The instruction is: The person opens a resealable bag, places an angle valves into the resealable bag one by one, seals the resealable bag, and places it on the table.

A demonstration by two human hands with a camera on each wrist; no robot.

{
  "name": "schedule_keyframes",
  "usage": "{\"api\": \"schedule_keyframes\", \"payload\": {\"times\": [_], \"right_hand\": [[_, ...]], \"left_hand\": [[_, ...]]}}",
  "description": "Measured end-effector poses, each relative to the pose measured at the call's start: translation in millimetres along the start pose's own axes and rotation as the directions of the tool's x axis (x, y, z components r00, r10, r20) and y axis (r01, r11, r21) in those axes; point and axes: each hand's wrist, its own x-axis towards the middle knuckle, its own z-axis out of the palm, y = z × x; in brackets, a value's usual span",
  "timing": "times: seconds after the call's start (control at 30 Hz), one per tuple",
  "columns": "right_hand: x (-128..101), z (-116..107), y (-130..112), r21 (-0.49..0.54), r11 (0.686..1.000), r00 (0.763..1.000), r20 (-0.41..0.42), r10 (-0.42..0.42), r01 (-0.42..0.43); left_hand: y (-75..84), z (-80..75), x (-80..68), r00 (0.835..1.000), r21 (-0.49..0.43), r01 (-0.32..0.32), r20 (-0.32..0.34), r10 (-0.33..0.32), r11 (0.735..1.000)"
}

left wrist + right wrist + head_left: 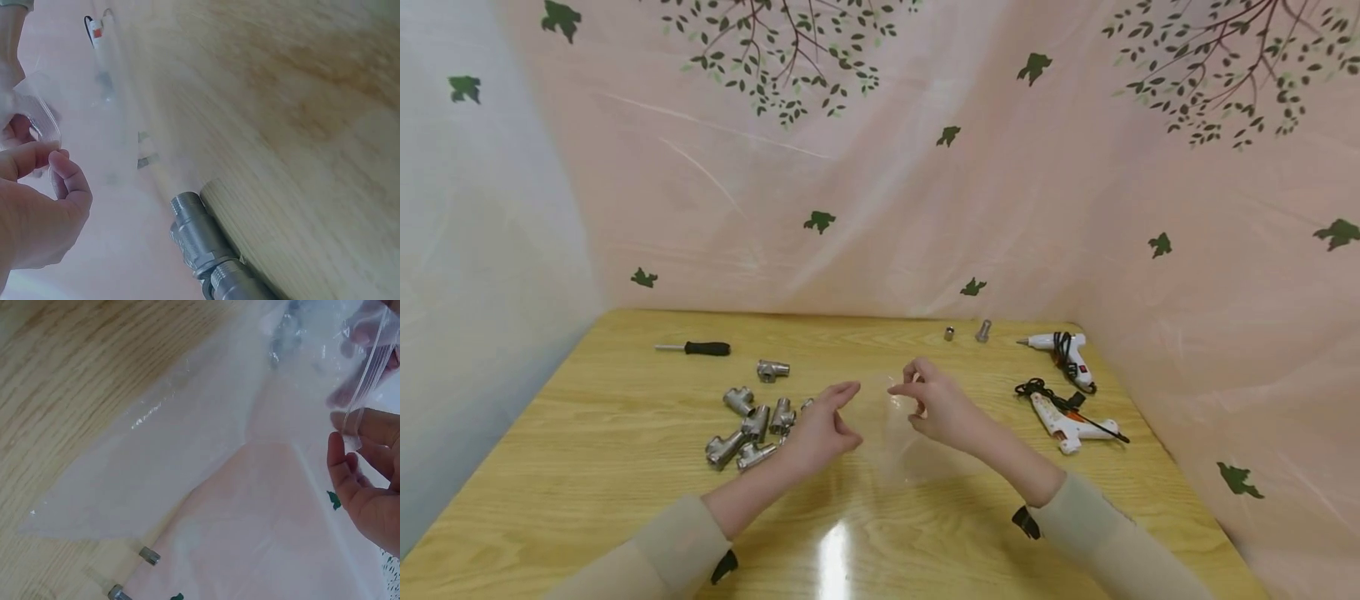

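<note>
A clear plastic zip bag hangs between the two hands above the table. My right hand pinches its upper edge between thumb and fingertips; in the right wrist view the ribbed zip strip runs up from that pinch. At the opposite side of the bag is my left hand, and in the left wrist view its thumb and finger meet at the clear edge. Several metal tee pipe fittings lie in a cluster beside the left hand, one more fitting a little behind them.
At the back left lies a black-handled screwdriver. Two small metal fittings, a short one and a longer one, stand near the back edge. On the right are two white glue guns with black cords. Printed cloth surrounds the table.
</note>
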Motion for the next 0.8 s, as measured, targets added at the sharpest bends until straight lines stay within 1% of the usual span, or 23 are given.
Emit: {"api": "schedule_keyframes", "payload": {"times": [0.13, 0.2, 0.27, 0.33, 0.43, 0.5, 0.53, 0.6, 0.7, 0.8], "right_hand": [[-4.0, 0.0, 0.0, -0.038, 0.999, 0.995, 0.097, 0.017, -0.013], [-6.2, 0.3, 0.9, -0.047, 0.999, 0.988, 0.151, 0.02, -0.013], [-8.3, -0.1, 1.4, -0.039, 0.999, 0.98, 0.194, 0.04, -0.034], [-9.7, -2.0, 1.6, -0.023, 0.998, 0.974, 0.214, 0.068, -0.065], [-11.3, -7.3, 2.7, 0.005, 0.993, 0.97, 0.214, 0.115, -0.119], [-12.1, -12.4, 3.4, 0.033, 0.992, 0.971, 0.208, 0.115, -0.124], [-12.5, -15.0, 4.2, 0.051, 0.992, 0.972, 0.21, 0.106, -0.119], [-13.0, -19.7, 5.7, 0.085, 0.993, 0.974, 0.22, 0.06, -0.081], [-13.1, -23.8, 9.5, 0.13, 0.991, 0.972, 0.227, -0.06, 0.031], [-12.5, -24.6, 13.3, 0.192, 0.973, 0.961, 0.217, -0.169, 0.127]], "left_hand": [[-1.6, -0.6, 2.4, 1.0, 0.011, 0.012, 0.004, -0.012, 1.0], [-3.1, -0.4, 3.0, 1.0, 0.026, 0.002, 0.015, -0.003, 1.0], [-4.2, -0.2, 2.8, 0.999, 0.063, -0.024, 0.026, 0.022, 0.998], [-5.8, -0.1, 2.8, 0.998, 0.109, -0.064, 0.037, 0.06, 0.992], [-6.7, -1.0, 1.8, 0.991, 0.173, -0.124, 0.06, 0.116, 0.977], [-6.4, -1.7, 1.2, 0.987, 0.195, -0.155, 0.076, 0.143, 0.968], [-5.5, -2.5, 0.6, 0.985, 0.2, -0.162, 0.088, 0.147, 0.966], [-4.1, -4.3, -0.4, 0.982, 0.203, -0.171, 0.113, 0.151, 0.964], [-3.8, -7.8, -0.6, 0.979, 0.178, -0.158, 0.156, 0.131, 0.971], [-7.2, -12.7, 0.8, 0.976, 0.145, -0.131, 0.193, 0.101, 0.981]]}}
